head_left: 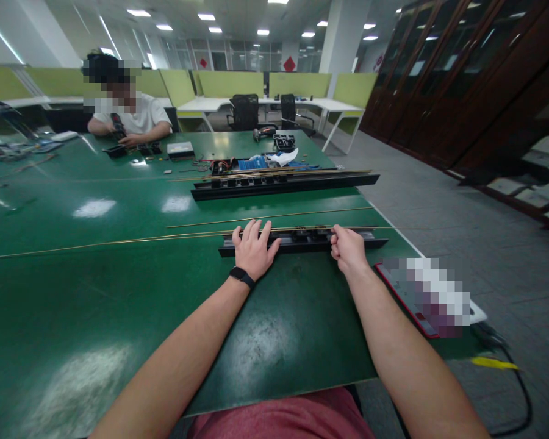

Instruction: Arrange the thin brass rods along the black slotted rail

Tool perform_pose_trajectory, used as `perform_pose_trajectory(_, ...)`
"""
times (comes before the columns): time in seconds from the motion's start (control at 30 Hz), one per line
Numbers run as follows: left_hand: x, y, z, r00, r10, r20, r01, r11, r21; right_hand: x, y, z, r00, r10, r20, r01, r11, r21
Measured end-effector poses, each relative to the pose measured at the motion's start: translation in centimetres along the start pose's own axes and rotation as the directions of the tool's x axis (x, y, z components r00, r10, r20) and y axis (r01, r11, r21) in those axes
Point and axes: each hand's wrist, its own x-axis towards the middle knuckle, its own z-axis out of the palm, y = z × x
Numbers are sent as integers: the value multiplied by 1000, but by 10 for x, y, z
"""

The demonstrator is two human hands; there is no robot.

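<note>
Across the green table in front of me lies a long black channel with small black fittings inside it. Thin brass-coloured rods run along its back side and stretch far out to the left. My left hand, with a black watch on the wrist, rests over the channel's left part, its fingers spread across the rods. Near the right end, my right hand is closed in a pinch at the rods; its fingertips partly hide what they grip. Just behind the channel lies a separate thin rod.
Farther back sits another black channel with rods on top. Beyond it are blue-and-white material, a drill and a pale box. A co-worker sits at the far left. A red-edged tablet lies by the right table edge.
</note>
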Motion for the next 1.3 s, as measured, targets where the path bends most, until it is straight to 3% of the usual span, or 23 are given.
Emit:
perform_pose_trajectory(0.53,0,0,2,1000,4,-11,-5,1000,-18,-1,-2,-1,999,11,39,-10,1000,-25)
perform_pose_trajectory(1.3,0,0,0,1000,-4,10,4,1000,-21,-3,-5,1,1000,21,9,-21,1000,-17)
